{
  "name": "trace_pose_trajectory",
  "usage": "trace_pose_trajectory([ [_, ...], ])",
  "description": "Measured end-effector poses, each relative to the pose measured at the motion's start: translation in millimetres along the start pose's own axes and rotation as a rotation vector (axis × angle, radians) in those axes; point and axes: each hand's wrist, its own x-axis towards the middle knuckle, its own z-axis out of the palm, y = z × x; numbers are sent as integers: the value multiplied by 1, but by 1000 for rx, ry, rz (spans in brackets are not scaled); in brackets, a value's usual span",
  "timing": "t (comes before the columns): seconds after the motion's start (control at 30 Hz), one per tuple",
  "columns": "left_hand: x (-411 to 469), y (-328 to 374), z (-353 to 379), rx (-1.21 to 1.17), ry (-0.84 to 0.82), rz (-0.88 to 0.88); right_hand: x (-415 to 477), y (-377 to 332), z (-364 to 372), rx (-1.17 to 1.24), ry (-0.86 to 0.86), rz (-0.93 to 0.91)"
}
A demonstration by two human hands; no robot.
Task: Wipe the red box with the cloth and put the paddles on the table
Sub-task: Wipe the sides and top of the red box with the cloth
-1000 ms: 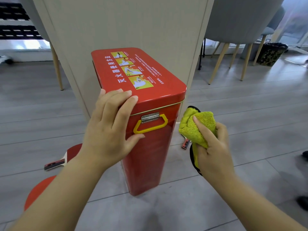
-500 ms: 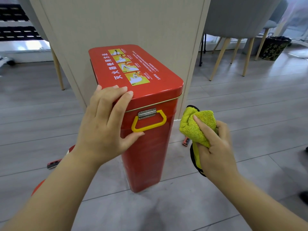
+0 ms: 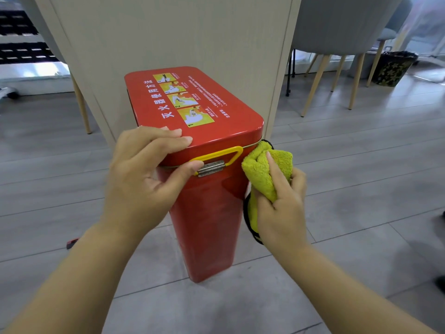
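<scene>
A tall red metal box (image 3: pixel 212 220) with a yellow handle (image 3: pixel 218 156) stands on the grey floor against a beige panel. My left hand (image 3: pixel 147 174) grips its near top left corner, fingers on the lid and thumb by the handle. My right hand (image 3: pixel 283 203) holds a bunched yellow-green cloth (image 3: pixel 263 174) pressed against the box's upper right edge. Only the tip of one paddle handle (image 3: pixel 71 243) shows at the left beside my forearm; the other paddles are hidden.
The beige panel (image 3: pixel 173 39) rises right behind the box. Grey chairs with wooden legs (image 3: pixel 337 75) stand at the back right, with a dark patterned bin (image 3: pixel 392 68) beyond them. Another chair leg (image 3: pixel 80 104) stands at the left. Dark shoes (image 3: pixel 440 283) show at the right edge.
My right hand has brought the cloth up and left onto the box's right edge. The yellow handle has flipped up. The view has moved closer, hiding the paddles.
</scene>
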Motion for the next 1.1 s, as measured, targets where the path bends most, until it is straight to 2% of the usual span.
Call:
trace_pose_trajectory([
  [0.07,3,1,-5,-41,-22,-40,-7,-7,14,-42,39,-20],
  [0.17,6,1,-10,-72,-56,-74,-23,-13,30,-208,42,-208],
  [0.23,6,1,-11,-79,-73,-89,-29,-16,36,-268,38,-270],
  [0.37,8,2,-10,-80,-84,-109,-37,-22,44,-278,53,-289],
  [0.6,11,1,-13,-70,-122,-115,-57,-47,71,-258,-66,-523],
  [0.83,11,-2,-17,-97,-145,-75,-38,-31,54,-351,6,-664],
  [0.97,5,-5,-12,-93,-108,-27,-21,4,26,-427,30,-655],
  [1.1,-1,-7,-9,-66,-103,24,-14,32,6,-414,6,-432],
])
